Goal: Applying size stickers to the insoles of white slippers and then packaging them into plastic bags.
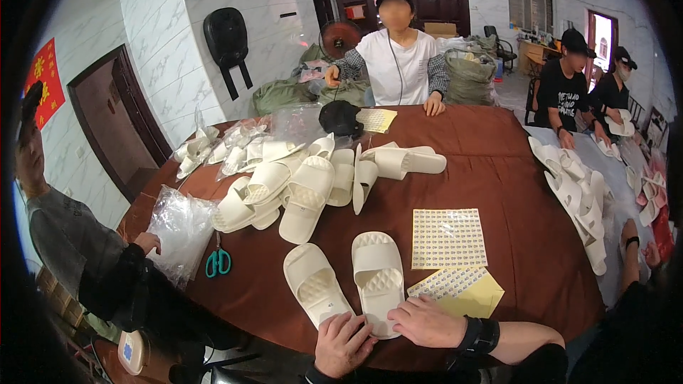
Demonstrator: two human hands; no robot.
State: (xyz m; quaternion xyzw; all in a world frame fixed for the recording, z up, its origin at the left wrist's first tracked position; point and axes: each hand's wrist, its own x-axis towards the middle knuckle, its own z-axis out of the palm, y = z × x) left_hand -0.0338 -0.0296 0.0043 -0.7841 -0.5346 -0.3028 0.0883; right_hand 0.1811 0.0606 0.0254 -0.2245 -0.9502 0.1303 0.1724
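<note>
Two cream slippers lie side by side at the table's near edge, toes pointing away from me. The left slipper carries a small printed sticker on its insole. My left hand is curled over the heel of this slipper and reaches toward the other. At the heel of the right slipper, my right hand has its fingers together on the insole's edge. Whether a sticker lies beneath those fingertips is hidden. Beside the right hand lie a tilted sticker sheet and a flat sticker sheet.
A heap of cream slippers covers the middle left of the brown-covered table. Teal scissors and clear plastic bags lie left. A person faces me across the table; others work at the right, another stands left.
</note>
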